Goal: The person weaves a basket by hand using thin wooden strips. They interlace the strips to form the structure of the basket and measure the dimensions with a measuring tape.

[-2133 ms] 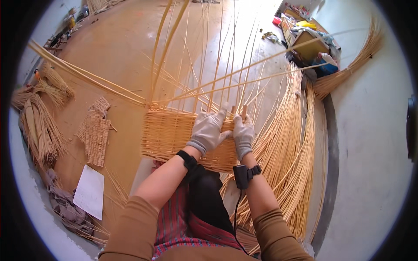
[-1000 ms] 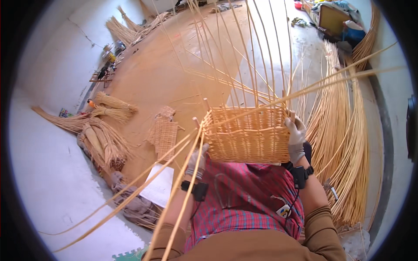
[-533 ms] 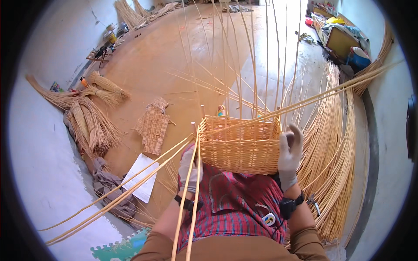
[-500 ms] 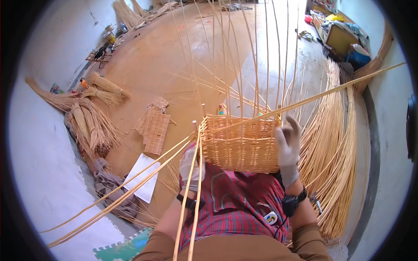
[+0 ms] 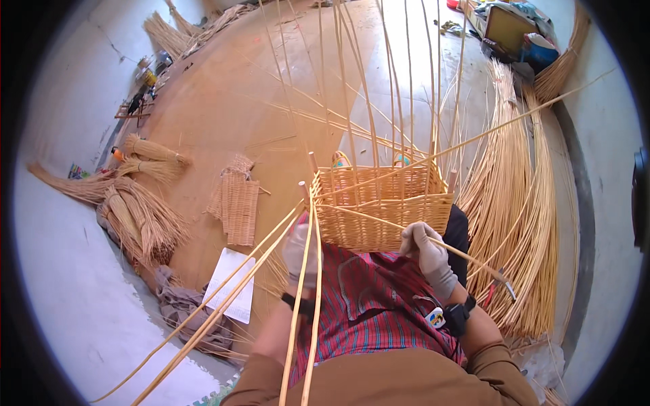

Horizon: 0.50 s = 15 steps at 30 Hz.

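A woven wicker basket [image 5: 379, 227] sits against my lap, thin upright stakes rising from it. My right hand [image 5: 429, 257], in a pale glove, is closed around a willow rod [image 5: 379, 220] running from the basket's near left corner and out past the hand to the right. My left hand [image 5: 300, 254], also gloved, is at that left corner, blurred and partly behind other rods, its fingers hidden. Several loose rods [image 5: 305, 298] fan from this corner toward me and to the lower left. Another long rod [image 5: 497, 134] slants across the basket to the upper right.
Long willow bundles [image 5: 504, 203] lie on the right, beside a curved-bladed tool [image 5: 502, 281]. Woven pieces [image 5: 242, 213], a white sheet [image 5: 228, 284] and grey cloth [image 5: 193, 308] lie on the left floor. More bundles [image 5: 139, 216] lean by the left wall.
My right hand has moved down and toward me from the basket's right end, going from raised fingers to a grip on a rod, now pulled lower across the front. The view has shifted slightly.
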Available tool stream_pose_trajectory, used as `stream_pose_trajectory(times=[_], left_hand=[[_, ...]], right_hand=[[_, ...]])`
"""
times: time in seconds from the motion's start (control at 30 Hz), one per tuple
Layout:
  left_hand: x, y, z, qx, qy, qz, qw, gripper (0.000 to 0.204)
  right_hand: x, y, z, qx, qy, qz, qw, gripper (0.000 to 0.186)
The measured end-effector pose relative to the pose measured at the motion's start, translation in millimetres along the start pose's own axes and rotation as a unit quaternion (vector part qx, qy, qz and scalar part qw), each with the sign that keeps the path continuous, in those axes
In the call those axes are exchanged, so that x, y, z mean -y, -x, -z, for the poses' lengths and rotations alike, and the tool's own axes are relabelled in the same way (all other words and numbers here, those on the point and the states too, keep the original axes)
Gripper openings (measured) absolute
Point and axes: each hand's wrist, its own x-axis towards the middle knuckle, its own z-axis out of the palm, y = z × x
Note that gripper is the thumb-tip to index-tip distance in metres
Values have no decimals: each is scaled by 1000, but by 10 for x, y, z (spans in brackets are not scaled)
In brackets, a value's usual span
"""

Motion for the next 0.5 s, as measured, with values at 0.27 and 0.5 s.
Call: stream_pose_trajectory(times=[0.27,0.5], left_hand=[[-287,-479,-536,28,-105,143,984,26],[-372,-465,-612,-9,53,206,977,25]], right_hand=[[-11,322,-169,59,29,-4,998,36],[93,-9,151,28,95,39,994,37]])
